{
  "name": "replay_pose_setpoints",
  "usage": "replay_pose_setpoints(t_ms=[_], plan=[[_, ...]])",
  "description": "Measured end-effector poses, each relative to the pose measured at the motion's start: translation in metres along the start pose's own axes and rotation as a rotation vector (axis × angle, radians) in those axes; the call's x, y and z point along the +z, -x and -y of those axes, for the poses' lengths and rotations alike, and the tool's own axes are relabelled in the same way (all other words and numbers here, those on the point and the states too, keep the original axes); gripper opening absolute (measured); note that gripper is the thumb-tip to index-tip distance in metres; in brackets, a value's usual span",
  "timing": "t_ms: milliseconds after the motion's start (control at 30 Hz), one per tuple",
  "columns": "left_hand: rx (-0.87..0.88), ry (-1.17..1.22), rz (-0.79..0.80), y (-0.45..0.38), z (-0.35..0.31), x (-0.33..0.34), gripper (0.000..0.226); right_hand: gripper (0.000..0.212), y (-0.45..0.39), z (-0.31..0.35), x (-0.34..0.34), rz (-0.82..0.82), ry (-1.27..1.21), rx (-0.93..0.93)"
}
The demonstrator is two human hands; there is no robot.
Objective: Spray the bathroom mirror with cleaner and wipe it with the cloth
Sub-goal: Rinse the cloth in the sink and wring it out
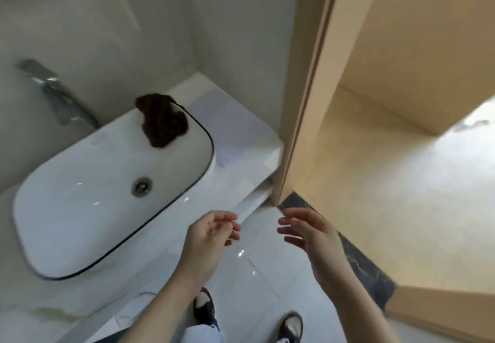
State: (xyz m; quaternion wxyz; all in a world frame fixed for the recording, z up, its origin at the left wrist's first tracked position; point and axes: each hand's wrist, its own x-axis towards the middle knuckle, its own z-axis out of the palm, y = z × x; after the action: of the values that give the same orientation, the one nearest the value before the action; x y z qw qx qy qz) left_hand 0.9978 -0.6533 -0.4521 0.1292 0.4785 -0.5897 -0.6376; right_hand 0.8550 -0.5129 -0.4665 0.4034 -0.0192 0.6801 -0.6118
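Observation:
A dark brown cloth (160,120) lies crumpled over the far rim of the white basin (53,208). My left hand (209,238) hovers in front of the counter with loosely curved fingers and holds nothing. My right hand (310,233) is beside it, a palm's width to the right, fingers spread and empty. Both hands are well short of the cloth. No spray bottle is in view. A strip of mirror or glass (53,8) shows at the upper left, blurred.
A chrome tap (57,96) juts from the wall over the basin. The white counter (241,133) ends at a beige door frame (302,101). A doorway with a dark stone threshold (359,259) opens on the right. My shoes (290,324) stand on white floor tiles.

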Motion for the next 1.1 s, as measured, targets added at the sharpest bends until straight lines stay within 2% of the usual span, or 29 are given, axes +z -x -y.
replay_pose_setpoints(t_ms=[100, 233, 333, 567, 700, 867, 1000, 1100], plan=[[0.127, -0.002, -0.051, 0.019, -0.056, -0.032, 0.022, 0.022, 0.02, 0.061, 0.012, 0.09, 0.004, -0.121], [0.235, 0.087, -0.195, 0.05, -0.104, -0.076, 0.021, 0.025, 0.042, 0.115, 0.042, 0.241, 0.027, -0.238], [0.277, 0.107, -0.246, 0.075, -0.118, -0.108, 0.022, 0.025, 0.052, 0.137, 0.075, 0.354, 0.07, -0.266], [0.307, 0.107, -0.374, 0.092, -0.118, -0.187, 0.021, 0.023, 0.053, 0.157, 0.165, 0.496, 0.139, -0.254], [0.306, 0.137, -0.416, 0.073, -0.119, -0.221, 0.022, 0.022, 0.041, 0.17, 0.208, 0.519, 0.188, -0.285], [0.277, 0.153, -0.351, 0.028, -0.125, -0.246, 0.027, 0.021, 0.019, 0.185, 0.245, 0.484, 0.195, -0.326], [0.266, 0.172, -0.302, -0.014, -0.132, -0.25, 0.021, 0.022, -0.005, 0.192, 0.257, 0.43, 0.228, -0.325], [0.189, 0.2, -0.283, -0.046, -0.134, -0.24, 0.024, 0.02, -0.03, 0.195, 0.26, 0.41, 0.262, -0.291]])
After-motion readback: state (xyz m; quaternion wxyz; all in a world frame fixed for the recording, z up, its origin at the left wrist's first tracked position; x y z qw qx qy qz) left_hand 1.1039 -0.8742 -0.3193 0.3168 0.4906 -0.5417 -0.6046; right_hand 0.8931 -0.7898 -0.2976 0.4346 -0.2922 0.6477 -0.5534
